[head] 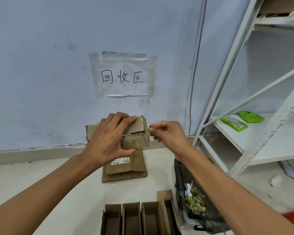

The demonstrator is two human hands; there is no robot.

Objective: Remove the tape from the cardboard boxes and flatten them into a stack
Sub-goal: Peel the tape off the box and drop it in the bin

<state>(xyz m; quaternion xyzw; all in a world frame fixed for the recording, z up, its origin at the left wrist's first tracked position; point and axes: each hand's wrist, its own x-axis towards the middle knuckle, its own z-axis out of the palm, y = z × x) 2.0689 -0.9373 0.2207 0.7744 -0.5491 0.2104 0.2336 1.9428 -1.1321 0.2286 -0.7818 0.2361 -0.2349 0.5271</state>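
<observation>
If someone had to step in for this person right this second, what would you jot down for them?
Left hand: grips the small brown cardboard box, held up in front of the wall.
Right hand: pinches a strip of beige tape at the box's right end, peeling it.
Done: a stack of flattened brown cardboard lies on the floor by the wall.
Left: finish stripping this box, flatten it, add it to the stack. A row of open brown boxes stands nearer, still unflattened. A dark bag of tape scraps sits to their right.
</observation>
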